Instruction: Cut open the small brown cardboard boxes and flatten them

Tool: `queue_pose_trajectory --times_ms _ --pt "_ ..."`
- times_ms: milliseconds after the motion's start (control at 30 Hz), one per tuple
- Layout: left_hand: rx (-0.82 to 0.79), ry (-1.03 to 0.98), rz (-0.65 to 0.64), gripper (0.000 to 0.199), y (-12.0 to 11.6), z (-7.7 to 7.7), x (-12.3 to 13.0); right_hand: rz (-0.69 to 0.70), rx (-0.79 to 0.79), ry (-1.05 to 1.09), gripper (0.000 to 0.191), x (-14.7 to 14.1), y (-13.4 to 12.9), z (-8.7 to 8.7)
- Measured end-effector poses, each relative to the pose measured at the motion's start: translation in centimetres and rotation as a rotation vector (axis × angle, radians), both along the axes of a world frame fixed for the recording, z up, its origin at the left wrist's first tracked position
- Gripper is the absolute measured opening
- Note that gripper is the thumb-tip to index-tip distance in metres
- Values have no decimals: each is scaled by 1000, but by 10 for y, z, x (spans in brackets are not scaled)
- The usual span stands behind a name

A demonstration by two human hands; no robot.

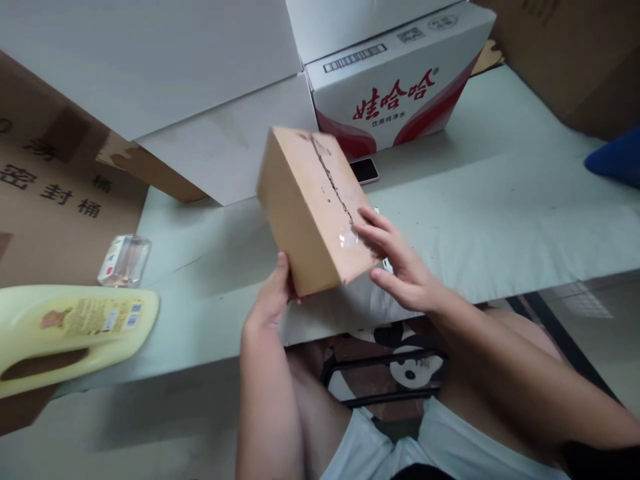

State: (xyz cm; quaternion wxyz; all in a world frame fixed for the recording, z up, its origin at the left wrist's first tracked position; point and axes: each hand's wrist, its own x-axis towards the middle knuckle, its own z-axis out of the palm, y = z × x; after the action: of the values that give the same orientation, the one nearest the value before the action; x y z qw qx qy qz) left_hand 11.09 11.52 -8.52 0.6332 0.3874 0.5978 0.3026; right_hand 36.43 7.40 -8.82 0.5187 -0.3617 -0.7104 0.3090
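Observation:
A small brown cardboard box (pixel 305 220) is tilted over the front of the table, with a ragged, torn-looking line and a shiny bit of clear tape on its upper face. My left hand (pixel 270 293) grips its lower left corner, thumb on the side and fingers partly hidden underneath. Around the lower right edge is my right hand (pixel 400 263), its fingertips on the taped face and its thumb by the corner. A phone (pixel 365 171) lies on the table just behind the box, partly covered by it.
White cartons (pixel 240 133) and a red-and-white water carton (pixel 395 100) stand along the back of the pale cloth-covered table (pixel 500 220). To the left are a yellow bottle (pixel 80 327), a clear small pack (pixel 125 260) and a large brown carton (pixel 55 200). Something blue (pixel 615 160) juts in at right.

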Motion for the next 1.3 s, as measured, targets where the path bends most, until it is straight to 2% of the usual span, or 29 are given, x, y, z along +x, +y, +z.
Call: queue_pose_trajectory --times_ms 67,100,133,167,200,233,300,333,367,433,467,533,600,667,733,800,867,933,1033,1133,1200,1300 --pt "-91 112 -311 73 -3 -4 -3 -90 -3 46 42 2 2 -2" --pt "-112 161 -433 68 -3 -6 -5 -143 -15 59 36 3 3 -4" --pt "-111 214 -496 60 -1 -8 -8 -188 -31 63 31 2 3 -5" --pt "-82 271 -480 52 2 -10 -10 -211 -50 60 28 1 3 -6" --pt "-17 325 -370 45 5 -12 -12 -205 -73 55 25 0 3 -7" --pt "93 363 -189 40 9 -14 -14 -176 -95 52 24 -3 2 -7" --pt "428 360 203 44 16 -15 -16 -72 -127 51 25 -7 1 -7" --pt "617 335 329 51 18 -14 -17 -11 -138 52 26 -8 0 -7" --pt "787 318 375 55 20 -14 -18 41 -151 57 28 -9 0 -7" --pt "1007 364 281 47 21 -11 -18 70 -208 55 35 -8 2 -6" --pt "1054 415 215 39 20 -10 -18 15 -262 16 38 -7 4 -5" --pt "1074 498 152 29 19 -7 -17 -216 -401 -204 41 -4 8 -6" --pt "1069 523 176 28 18 -6 -16 -427 -540 -569 40 -1 11 -6" --pt "1062 525 216 27 18 -5 -14 -459 -645 -880 45 1 12 -7" --pt "1052 534 267 28 19 -4 -12 -423 -704 -1014 49 3 13 -8" --pt "1034 566 360 28 20 -3 -10 -422 -712 -1024 53 6 15 -9" --pt "1027 594 464 28 19 -3 -6 -438 -714 -954 57 10 19 -9" --pt "1035 600 503 28 18 -5 -2 -436 -748 -775 57 15 23 -10" --pt "1046 579 428 30 16 -8 3 -370 -786 -200 47 21 28 -10" --pt "1045 564 397 32 14 -10 7 -268 -614 377 38 22 27 -1" --pt "1043 565 406 32 14 -10 8 -285 -440 500 35 21 22 9" --pt "1042 574 408 32 14 -9 8 -398 -255 470 22 18 9 27"
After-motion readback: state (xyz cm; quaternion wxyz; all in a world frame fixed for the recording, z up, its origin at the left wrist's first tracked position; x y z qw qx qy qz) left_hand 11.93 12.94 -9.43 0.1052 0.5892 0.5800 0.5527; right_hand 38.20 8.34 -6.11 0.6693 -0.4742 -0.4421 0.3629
